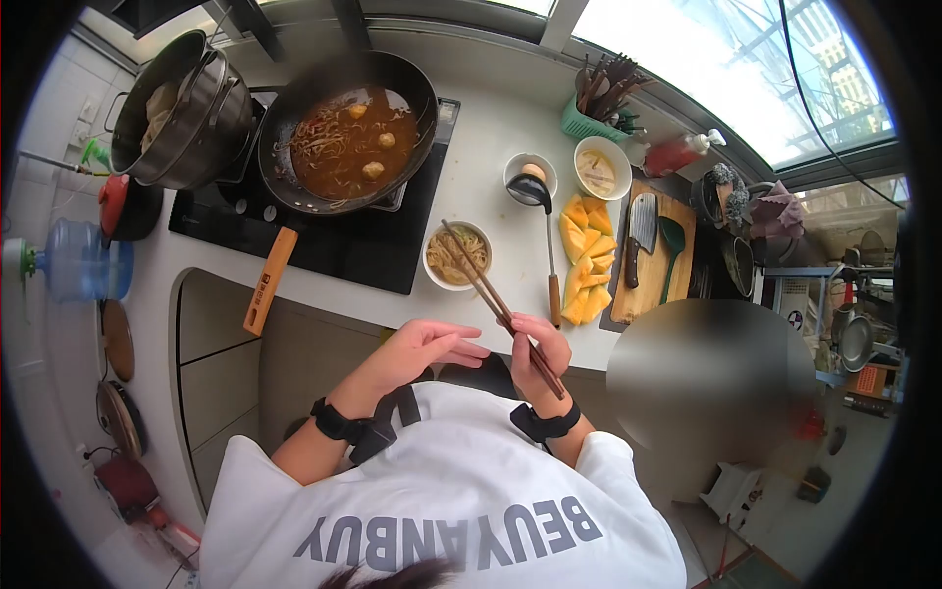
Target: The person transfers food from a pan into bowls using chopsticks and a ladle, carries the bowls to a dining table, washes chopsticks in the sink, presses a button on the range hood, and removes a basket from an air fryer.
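My right hand (540, 355) grips a pair of long brown chopsticks (481, 283), whose tips reach over a small white bowl (429, 263) of noodles (459, 257) on the counter's front part. My left hand (427, 346) hovers to the left, palm inward and fingers stretched out, holding nothing. Behind the bowl on the left, a wok (280, 157) sits on the black stove (324, 243) with noodles and several pale balls in reddish-brown broth. Its wooden handle (270, 282) points toward me. Whether the tips touch the noodles I cannot tell.
A ladle (550, 236) leans on a small bowl (513, 165) holding an egg. Beside it are another bowl (624, 180) with pale liquid, orange fruit slices (589, 260), and a cutting board (653, 285) with a knife (638, 236). A steel pot (211, 128) stands far left.
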Demonstrator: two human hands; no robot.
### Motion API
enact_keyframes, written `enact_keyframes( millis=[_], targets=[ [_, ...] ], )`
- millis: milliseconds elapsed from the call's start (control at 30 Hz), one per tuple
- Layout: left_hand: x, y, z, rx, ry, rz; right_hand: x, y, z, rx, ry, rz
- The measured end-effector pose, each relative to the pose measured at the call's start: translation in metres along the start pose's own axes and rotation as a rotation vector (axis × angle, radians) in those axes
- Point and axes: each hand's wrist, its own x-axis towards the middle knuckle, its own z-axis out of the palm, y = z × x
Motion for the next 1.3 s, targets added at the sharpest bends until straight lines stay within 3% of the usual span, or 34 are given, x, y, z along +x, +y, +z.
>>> enact_keyframes(
  millis=[133, 167, 233, 333, 367, 467, 533, 567, 667, 800, 833, 900, 1067, 1133, 1300],
  targets=[
    [-0.028, -0.015, -0.054, 0.255, 0.302, 0.03, 0.039, 0.002, -0.021, 0.159, 0.113, 0.233],
    [-0.032, -0.025, -0.07, 0.25, 0.297, 0.035, 0.047, 0.01, -0.031, 0.131, 0.14, 0.227],
    [-0.034, -0.045, -0.086, 0.209, 0.543, 0.046, 0.06, 0.022, -0.051, 0.094, 0.165, 0.242],
    [-0.033, -0.051, -0.075, 0.165, 0.417, -0.042, 0.075, 0.005, -0.062, -0.019, 0.221, 0.156],
    [-0.027, -0.051, -0.065, 0.157, 0.411, -0.038, 0.074, -0.002, -0.057, -0.198, 0.062, -0.016],
    [-0.008, -0.023, -0.003, -0.074, 0.234, 0.147, 0.059, -0.033, -0.015, -0.159, -0.363, -0.27],
    [-0.001, -0.006, 0.02, -0.424, 0.08, 0.138, 0.037, -0.029, 0.01, -0.094, -0.46, -0.354],
    [0.005, -0.009, 0.017, -0.428, 0.086, 0.147, 0.026, -0.023, 0.015, -0.131, -0.465, -0.403],
    [0.014, -0.021, 0.002, -0.52, 0.268, 0.266, 0.009, 0.002, 0.013, -0.074, -0.514, -0.326],
    [-0.016, -0.01, -0.021, -0.293, 0.495, 0.408, -0.034, 0.08, -0.019, -0.722, -0.225, 0.147],
    [-0.025, -0.007, -0.026, -0.287, 0.518, 0.421, -0.043, 0.095, -0.026, -0.713, -0.234, 0.141],
    [-0.047, 0.001, -0.034, -0.227, 0.578, 0.453, -0.06, 0.119, -0.036, -0.992, -0.309, 0.421],
    [-0.09, 0.018, -0.044, -0.246, 0.691, 0.49, -0.081, 0.148, -0.04, -0.846, -0.377, 0.551],
    [-0.102, 0.024, -0.05, -0.241, 0.716, 0.505, -0.08, 0.146, -0.036, -0.66, -0.155, 0.51],
    [-0.136, 0.046, -0.077, -0.199, 0.702, 0.53, -0.018, 0.086, -0.03, -0.477, -0.103, 0.462]
  ],
)
